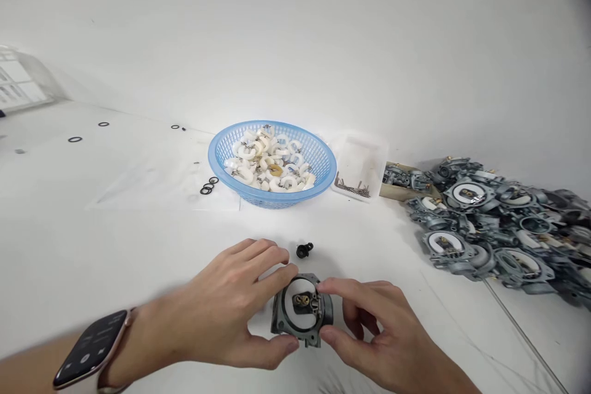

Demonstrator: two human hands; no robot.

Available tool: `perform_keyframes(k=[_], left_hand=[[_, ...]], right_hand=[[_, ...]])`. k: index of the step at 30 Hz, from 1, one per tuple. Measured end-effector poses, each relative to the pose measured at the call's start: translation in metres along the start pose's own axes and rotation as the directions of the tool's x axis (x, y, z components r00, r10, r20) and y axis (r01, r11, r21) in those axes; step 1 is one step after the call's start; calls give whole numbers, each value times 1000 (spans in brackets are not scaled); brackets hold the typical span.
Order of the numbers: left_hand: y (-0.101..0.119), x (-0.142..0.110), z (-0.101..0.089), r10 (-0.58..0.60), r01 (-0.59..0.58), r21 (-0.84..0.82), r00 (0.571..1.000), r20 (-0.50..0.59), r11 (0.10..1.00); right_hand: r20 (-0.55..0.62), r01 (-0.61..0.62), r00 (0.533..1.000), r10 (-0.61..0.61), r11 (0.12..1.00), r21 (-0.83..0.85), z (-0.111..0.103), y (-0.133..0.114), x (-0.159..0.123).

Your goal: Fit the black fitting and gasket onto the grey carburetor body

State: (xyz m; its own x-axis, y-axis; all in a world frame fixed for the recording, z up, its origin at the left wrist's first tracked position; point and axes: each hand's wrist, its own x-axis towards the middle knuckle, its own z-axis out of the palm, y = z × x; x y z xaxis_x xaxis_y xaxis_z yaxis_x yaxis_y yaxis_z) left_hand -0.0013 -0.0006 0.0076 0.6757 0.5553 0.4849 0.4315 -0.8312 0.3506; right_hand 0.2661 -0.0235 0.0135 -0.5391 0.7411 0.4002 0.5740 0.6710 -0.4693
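A grey metal carburetor body [314, 337] sits on the white table with its bowl side up. Inside it lies a white C-shaped float [305, 322] around brass jets [301, 300]. My left hand [240, 305] grips the body's left side, index finger at the top edge and thumb at the lower edge. From the right, my right hand [381, 326] holds it with the index fingertip near the float's hinge and the thumb at the lower right edge. Just beyond the body is a small black fitting [304, 250].
A blue basket [215, 157] heaped with white floats stands behind. Right of it are a clear tray [364, 157] of small metal pins and a cardboard box [392, 191]. Several carburetor bodies [475, 252] are piled at right. Black rings [206, 188] and a plastic bag [152, 188] lie left.
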Motion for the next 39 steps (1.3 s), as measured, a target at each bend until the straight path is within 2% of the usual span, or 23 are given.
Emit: perform_keyframes(k=[4,11,19,29,36,38,39], left_hand=[[-1,0,1,-13,13,-2,1000,8,1000],[-1,-2,2,1,-1,19,1000,-20,1000],[-1,-2,4,-19,19,0,1000,-4,1000],[1,-2,3,-44,44,-20,999,12,999],[1,-5,6,-47,47,-2,999,-26,999],[3,-3,7,-37,40,29,995,-89,999],[3,-2,7,-28,37,61,988,-154,997]], right_hand=[[15,10,1000,-10,1000,-10,-1,0,0],[-30,24,999,-24,1000,0,1,0,4],[-63,38,997,-37,999,6,4,3,5],[-80,12,997,-12,1000,-3,5,3,6],[-87,-16,996,14,1000,-26,5,0,5],[-92,-48,995,44,998,-33,7,1,3],[-101,-51,994,48,998,-26,8,1,3]])
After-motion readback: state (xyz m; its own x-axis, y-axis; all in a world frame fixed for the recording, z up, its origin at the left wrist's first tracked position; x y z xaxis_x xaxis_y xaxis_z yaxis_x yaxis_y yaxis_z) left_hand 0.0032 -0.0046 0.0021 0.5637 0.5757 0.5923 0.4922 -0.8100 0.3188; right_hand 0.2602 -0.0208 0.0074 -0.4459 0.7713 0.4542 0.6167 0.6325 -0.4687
